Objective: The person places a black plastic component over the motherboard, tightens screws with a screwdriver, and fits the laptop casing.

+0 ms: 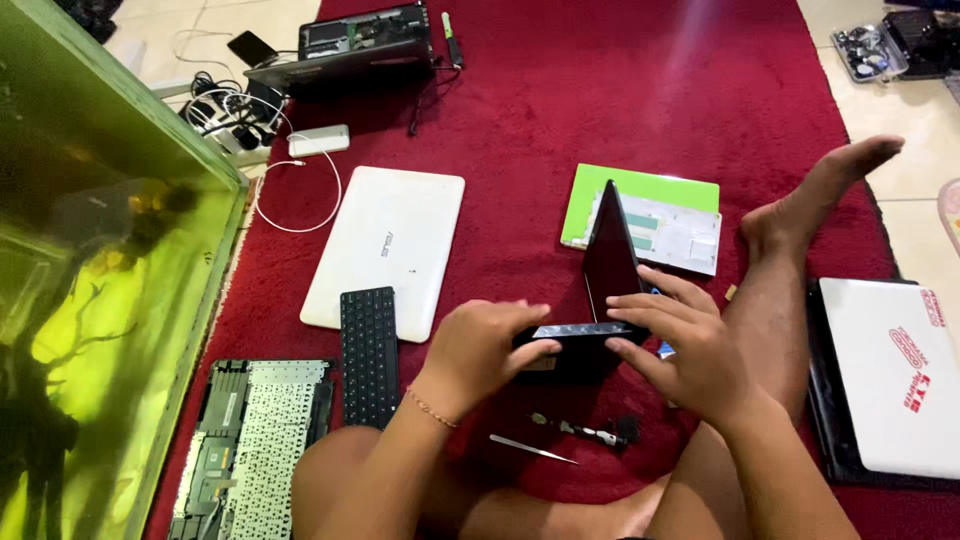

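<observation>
My left hand [483, 347] and right hand [690, 345] pinch opposite ends of the small black laptop [608, 265], its hinge edge running crosswise between them

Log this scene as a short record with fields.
setting: red carpet on a tiled floor
left hand: grips the near left edge of a small black laptop
right hand: fingers laid over its right edge
laptop state: held partly open, seen edge-on
near the hands: tweezers, black keyboard
further off: closed white laptop, green aquarium
</observation>
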